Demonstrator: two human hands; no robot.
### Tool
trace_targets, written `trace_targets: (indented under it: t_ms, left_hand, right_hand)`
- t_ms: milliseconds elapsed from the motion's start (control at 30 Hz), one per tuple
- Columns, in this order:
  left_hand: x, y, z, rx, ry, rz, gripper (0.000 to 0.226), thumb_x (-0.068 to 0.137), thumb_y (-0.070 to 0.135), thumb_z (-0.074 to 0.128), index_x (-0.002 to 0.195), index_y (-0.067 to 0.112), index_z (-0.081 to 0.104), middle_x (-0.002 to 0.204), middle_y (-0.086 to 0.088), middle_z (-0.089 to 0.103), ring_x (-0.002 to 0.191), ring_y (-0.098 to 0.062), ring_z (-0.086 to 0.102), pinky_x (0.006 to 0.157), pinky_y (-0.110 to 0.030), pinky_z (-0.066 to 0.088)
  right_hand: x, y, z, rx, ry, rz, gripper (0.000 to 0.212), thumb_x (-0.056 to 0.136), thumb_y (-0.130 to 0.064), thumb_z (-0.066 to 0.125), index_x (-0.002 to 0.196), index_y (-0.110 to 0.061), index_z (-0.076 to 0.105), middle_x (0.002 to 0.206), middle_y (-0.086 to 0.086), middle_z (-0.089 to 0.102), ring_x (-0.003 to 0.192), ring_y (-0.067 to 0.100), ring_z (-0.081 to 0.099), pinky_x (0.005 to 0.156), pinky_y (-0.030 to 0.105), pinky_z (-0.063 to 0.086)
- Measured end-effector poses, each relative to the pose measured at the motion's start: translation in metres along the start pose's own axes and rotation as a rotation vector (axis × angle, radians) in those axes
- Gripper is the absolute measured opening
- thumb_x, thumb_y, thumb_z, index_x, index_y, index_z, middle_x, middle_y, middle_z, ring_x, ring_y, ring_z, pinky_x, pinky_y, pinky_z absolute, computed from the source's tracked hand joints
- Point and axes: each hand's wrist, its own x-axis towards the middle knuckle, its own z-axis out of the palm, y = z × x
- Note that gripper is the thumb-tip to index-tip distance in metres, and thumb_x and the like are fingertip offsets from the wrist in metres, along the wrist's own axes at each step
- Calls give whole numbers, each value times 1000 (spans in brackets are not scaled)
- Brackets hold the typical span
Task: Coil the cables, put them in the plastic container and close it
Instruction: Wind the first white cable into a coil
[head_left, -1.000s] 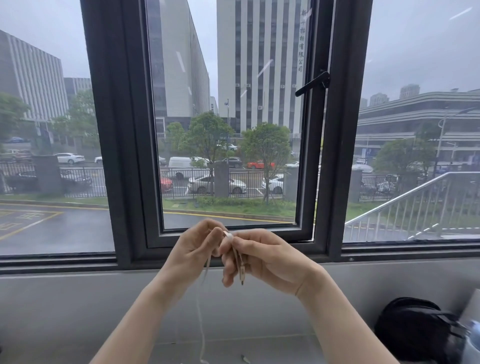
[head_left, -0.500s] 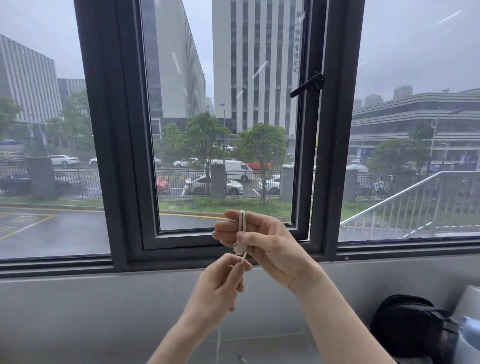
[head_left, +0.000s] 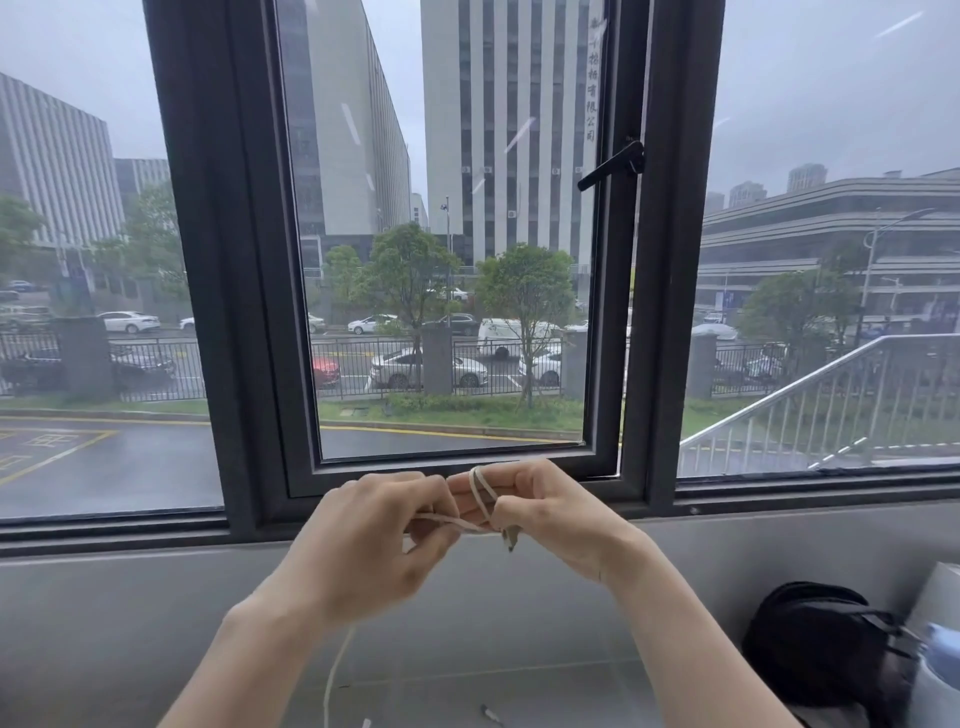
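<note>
Two hands, left (head_left: 363, 540) and right (head_left: 545, 512), pinch one cable (head_left: 480, 493) (white).

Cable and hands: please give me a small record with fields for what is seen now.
cable: white, thin; looped round the right fingers, the rest hangs down below the left hand
plug: hangs under the right hand
left hand: pinches the cable
right hand: holds the loops
container: not in view
bag: black, lower right
window: behind the hands, handle on the frame
</note>
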Motion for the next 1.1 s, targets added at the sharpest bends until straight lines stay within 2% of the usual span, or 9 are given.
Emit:
trace_targets:
  t_ms: [67, 167, 333, 433, 567, 667, 800, 933, 1100]
  left_hand:
    - [3, -4, -6, -46, -6, 38, 9, 84, 45, 64, 89, 38, 63, 79, 21, 63, 71, -2, 58, 63, -23, 49]
    - [10, -6, -8, -85, 7, 90, 5, 90, 37, 66, 93, 39, 63, 84, 22, 60, 70, -2, 57, 62, -20, 47]
    - [21, -11, 1, -193, 90, 59, 10, 93, 28, 68, 91, 35, 61, 89, 21, 61, 72, 1, 59, 63, -13, 43]
    - [24, -19, 8, -302, 157, -1, 11, 93, 23, 67, 92, 33, 63, 84, 23, 61, 69, -5, 57, 62, -10, 40]
    - [24, -25, 22, -552, 180, -120, 7, 98, 27, 60, 94, 29, 65, 78, 16, 66, 69, -12, 59, 66, -20, 50]
    - [20, -20, 39, -809, 198, -170, 17, 100, 26, 52, 98, 13, 64, 75, 6, 67, 69, -16, 61, 72, -33, 55]
    - [15, -7, 68, -1026, 211, -259, 16, 103, 7, 49, 108, -1, 62, 78, -1, 64, 71, -15, 60, 68, -31, 56]
    - [7, 10, 91, -1010, 186, -402, 30, 104, 15, 44, 82, 17, 65, 66, 2, 64, 53, -18, 58, 51, -21, 49]
    - [-10, 23, 97, -854, 18, -316, 29, 106, 28, 43, 86, 27, 65, 57, 7, 58, 42, -12, 47, 46, -21, 40]
  right_hand:
    - [-3, -4, 1, -13, -54, -16, 61, 79, 10, 38, 124, -12, 73, 120, 16, 76, 117, 29, 71, 106, 63, 47]
    - [-4, -9, 5, -28, -114, -5, 55, 81, 15, 37, 120, -3, 72, 121, 24, 73, 117, 30, 71, 111, 61, 44]
    - [-4, -12, 13, 8, -171, -16, 29, 106, -4, 42, 120, 10, 63, 113, 30, 72, 107, 40, 71, 105, 53, 50]
    - [-5, -14, 13, 162, -108, -31, 37, 111, -19, 38, 112, 8, 63, 100, 27, 69, 95, 41, 68, 97, 55, 51]
    - [-5, -15, 12, 304, -101, -54, 32, 109, -21, 42, 106, 1, 65, 82, 13, 68, 76, 32, 70, 80, 37, 57]
    - [-2, -18, 11, 441, -147, -105, 30, 109, -19, 42, 108, 1, 64, 81, 13, 66, 73, 29, 70, 81, 37, 57]
    - [2, -22, 12, 612, -224, -178, 31, 110, -16, 38, 120, 3, 61, 91, 13, 71, 82, 27, 74, 79, 37, 57]
    - [6, -22, 10, 639, -198, -247, 32, 104, -11, 50, 131, 5, 59, 111, 18, 74, 104, 35, 73, 93, 41, 58]
    - [9, -12, 4, 548, 11, -299, 36, 100, 6, 51, 135, 6, 56, 126, 27, 70, 121, 40, 67, 108, 44, 52]
